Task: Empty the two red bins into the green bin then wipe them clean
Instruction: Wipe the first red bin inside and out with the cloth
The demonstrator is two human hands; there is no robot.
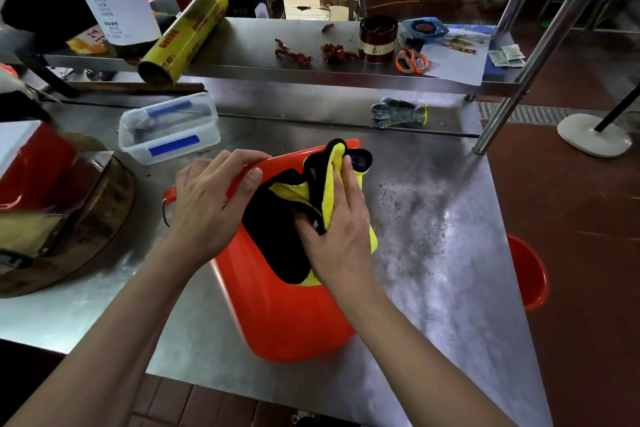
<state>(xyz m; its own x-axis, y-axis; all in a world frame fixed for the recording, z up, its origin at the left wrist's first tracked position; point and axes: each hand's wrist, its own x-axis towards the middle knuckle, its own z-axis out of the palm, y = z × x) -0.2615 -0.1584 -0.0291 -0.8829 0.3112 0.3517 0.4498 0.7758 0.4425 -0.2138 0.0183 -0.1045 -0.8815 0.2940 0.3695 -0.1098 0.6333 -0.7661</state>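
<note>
1. A red bin [287, 305] lies tipped on its side on the shiny metal table [433, 253], with its open mouth turned toward the back of the table.
2. The left hand [211, 204] is curled over the rim of the bin. The fingers go over the top edge and the thumb presses on the near side, so the hand holds the bin tight.
3. The right hand [337, 232] presses a yellow and black cloth [311, 191] against the mouth of the bin. The fingers lie nearly flat on the cloth and the thumb tucks into its folds.
4. Part of the cloth sticks up past the far edge of the bin.
5. A second red bin [528, 274] sits on the floor by the right edge of the table. Only part of it shows.
6. A clear plastic box [169, 128] with blue tape stands on the table behind the left hand.
7. A round wooden chopping block [86, 218] is at the left, with a red box on top.
8. A blue and yellow work glove [398, 113] lies far back on the table.
9. On the shelf above are a yellow roll [183, 38], dried red chillies [311, 54], a dark round tin [377, 38] and orange scissors [412, 61].
</note>
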